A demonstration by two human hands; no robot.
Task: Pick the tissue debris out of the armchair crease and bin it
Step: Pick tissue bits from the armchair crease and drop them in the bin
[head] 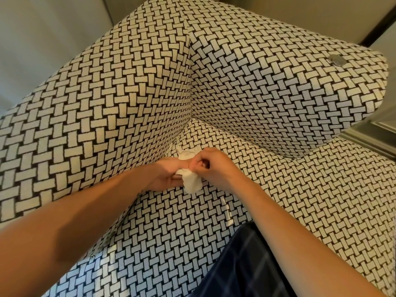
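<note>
Head view, left hand (165,175): fingers curled round tissue wad (192,183).
Right hand (214,166): fingertips pinch the same wad.
Armchair crease (179,140): tissue scrap (185,154) still lodged.
Method: bunch the wad in one fist, then draw the scrap out slowly so it does not tear.
Bin: not in view.

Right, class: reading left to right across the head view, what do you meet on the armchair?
left hand → tissue piece → right hand → round silver disc
</note>
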